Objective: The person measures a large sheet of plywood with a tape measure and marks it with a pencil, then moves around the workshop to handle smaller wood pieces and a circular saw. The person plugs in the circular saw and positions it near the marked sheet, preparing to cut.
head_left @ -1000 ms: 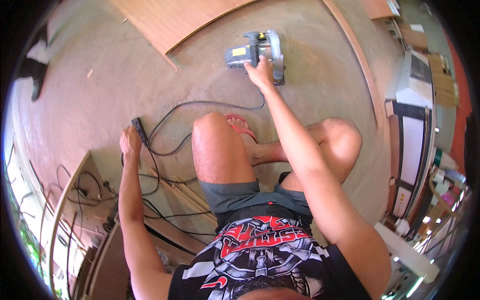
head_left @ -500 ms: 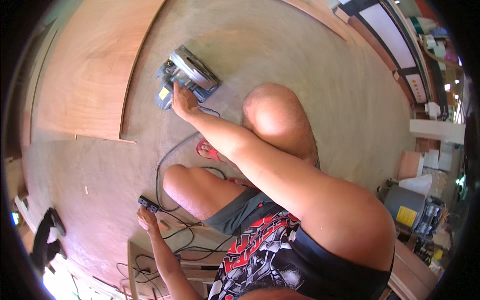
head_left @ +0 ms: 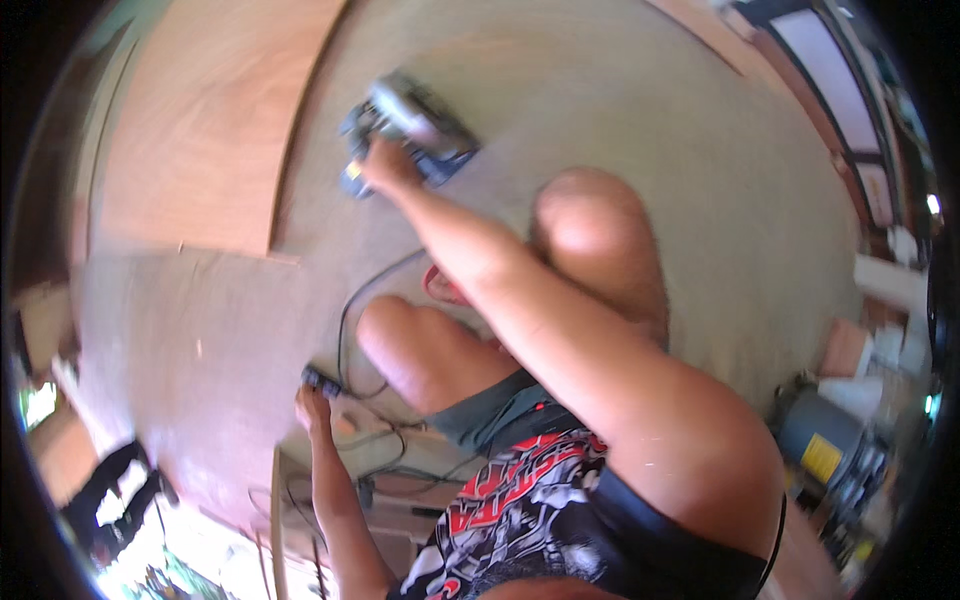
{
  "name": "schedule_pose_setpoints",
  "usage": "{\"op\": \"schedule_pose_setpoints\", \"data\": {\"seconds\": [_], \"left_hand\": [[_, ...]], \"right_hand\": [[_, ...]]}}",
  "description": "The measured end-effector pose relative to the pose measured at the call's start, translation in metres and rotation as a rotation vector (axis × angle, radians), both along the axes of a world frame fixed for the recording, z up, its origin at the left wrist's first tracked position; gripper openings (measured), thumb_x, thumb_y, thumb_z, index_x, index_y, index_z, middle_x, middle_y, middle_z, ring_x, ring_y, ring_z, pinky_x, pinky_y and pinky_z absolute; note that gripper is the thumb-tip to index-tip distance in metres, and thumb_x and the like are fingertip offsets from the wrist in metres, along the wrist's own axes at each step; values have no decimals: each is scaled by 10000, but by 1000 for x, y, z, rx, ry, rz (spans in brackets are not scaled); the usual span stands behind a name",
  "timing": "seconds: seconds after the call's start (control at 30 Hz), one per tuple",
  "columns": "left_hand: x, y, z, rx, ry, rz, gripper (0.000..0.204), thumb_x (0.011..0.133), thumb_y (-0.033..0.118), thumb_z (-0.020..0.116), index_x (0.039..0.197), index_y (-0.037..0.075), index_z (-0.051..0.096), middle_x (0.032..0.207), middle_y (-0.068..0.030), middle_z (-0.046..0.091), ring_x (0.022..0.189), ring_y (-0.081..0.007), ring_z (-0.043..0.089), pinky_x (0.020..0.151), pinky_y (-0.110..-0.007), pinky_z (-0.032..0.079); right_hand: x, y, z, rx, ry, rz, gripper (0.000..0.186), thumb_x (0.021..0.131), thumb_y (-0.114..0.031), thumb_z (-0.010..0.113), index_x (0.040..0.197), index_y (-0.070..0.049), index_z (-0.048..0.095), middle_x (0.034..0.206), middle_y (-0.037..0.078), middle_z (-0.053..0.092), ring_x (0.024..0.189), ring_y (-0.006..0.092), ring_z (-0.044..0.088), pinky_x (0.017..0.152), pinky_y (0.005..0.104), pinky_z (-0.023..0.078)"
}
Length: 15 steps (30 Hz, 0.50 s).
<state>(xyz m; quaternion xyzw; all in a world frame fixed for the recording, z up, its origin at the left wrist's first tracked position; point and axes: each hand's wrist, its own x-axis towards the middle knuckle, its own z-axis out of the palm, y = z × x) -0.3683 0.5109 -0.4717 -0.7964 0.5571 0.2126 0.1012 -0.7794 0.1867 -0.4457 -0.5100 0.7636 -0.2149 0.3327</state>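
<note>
My right hand (head_left: pixel 393 168) is closed around the handle of a circular saw (head_left: pixel 418 118), a grey and black tool with a yellow label, somewhat blurred. The saw is at the far side of the floor, beside the plywood sheet; whether its base touches the floor I cannot tell. Down at the lower left, my left hand (head_left: pixel 312 405) grips a black extension socket (head_left: pixel 322 381) from its near end. A dark cord (head_left: pixel 343 325) loops up from near the socket toward the saw and passes out of sight behind my right forearm.
A large plywood sheet (head_left: pixel 215 130) lies on the concrete floor (head_left: pixel 700 180) at the left. Tangled cables (head_left: pixel 390 460) and wooden boards are by my left forearm. A grey motor-like machine (head_left: pixel 820 430) stands at the right among offcuts. Dark clothing (head_left: pixel 115 495) shows at the lower left.
The whole view has shifted, so most of the scene sits farther right and higher. My right hand's fingers now wrap the saw handle more fully. My left hand keeps the socket.
</note>
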Motion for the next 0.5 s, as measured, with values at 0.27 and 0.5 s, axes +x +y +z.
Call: {"op": "schedule_pose_setpoints", "data": {"seconds": [0.27,0.5], "left_hand": [[5,1,-8,-91,-18,41,207,825,208,670,944,40,695,960,-217,681,921,-399,652,825,-480,511],[0,-3,2,-84,-17,32,206,835,207,658,946,36,689,966,-207,682,933,-395,645,838,-475,508]], "right_hand": [[-9,-20,-27,-113,102,135,418,778,-302,686,1003,50,671,1010,306,661,1012,403,647,865,454,515],[-9,-22,-36,-48,84,52,489,787,-322,683,1098,52,635,1038,303,657,1002,401,652,868,455,523]]}}
